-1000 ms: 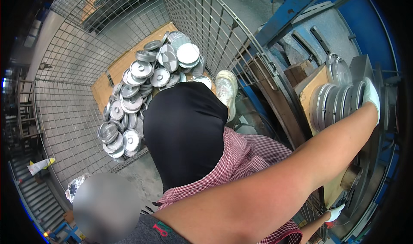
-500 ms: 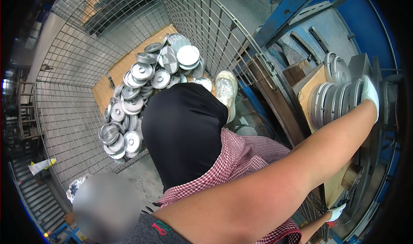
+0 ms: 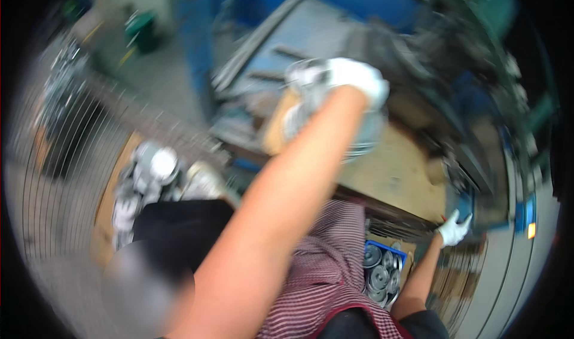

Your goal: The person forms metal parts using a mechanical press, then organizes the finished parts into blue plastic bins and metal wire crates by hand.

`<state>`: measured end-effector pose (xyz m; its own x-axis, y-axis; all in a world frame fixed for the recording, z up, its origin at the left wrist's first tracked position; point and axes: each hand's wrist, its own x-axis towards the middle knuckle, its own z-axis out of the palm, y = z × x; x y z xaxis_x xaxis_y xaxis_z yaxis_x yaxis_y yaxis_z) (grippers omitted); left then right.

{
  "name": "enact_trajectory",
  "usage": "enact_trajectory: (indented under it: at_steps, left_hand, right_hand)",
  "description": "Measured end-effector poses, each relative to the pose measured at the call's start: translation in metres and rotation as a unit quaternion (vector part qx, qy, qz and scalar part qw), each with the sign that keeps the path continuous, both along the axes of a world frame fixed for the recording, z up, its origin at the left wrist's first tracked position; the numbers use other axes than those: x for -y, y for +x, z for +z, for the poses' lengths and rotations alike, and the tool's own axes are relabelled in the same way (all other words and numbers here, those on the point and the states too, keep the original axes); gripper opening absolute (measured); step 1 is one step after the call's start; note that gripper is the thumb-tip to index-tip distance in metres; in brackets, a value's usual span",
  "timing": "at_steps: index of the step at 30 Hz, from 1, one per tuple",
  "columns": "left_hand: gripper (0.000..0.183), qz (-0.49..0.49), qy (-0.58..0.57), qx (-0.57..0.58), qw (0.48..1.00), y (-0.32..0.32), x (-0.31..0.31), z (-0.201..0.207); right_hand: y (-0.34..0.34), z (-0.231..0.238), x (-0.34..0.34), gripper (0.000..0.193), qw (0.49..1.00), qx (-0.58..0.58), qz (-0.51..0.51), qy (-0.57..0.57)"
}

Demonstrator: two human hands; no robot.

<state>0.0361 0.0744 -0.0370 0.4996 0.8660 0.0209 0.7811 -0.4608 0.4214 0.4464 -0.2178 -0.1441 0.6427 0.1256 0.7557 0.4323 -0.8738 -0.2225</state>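
The left hand (image 3: 357, 80) is over the discs (image 3: 365, 140) on the counter (image 3: 394, 171); from blur, I cannot tell its fingers' grip. The right hand (image 3: 454, 229), fingers spread with no visible hold, is near the counter's right end.

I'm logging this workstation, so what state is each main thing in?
Left hand: gloved, at the bench discs; grip too blurred to tell
Right hand: gloved, open
Bench discs: grouped together, blurred
Blue crate: holding round metal pieces
Wire cage: holding piled metal parts
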Motion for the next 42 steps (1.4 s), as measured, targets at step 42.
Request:
enact_trajectory:
  at_steps: [42]
  left_hand:
    - [0.062, 0.042, 0.022, -0.072, 0.996, 0.013, 0.002, 0.012]
  right_hand:
    - [-0.1, 0.145, -0.081, 0.068, 0.894, -0.258, 0.362, -0.056]
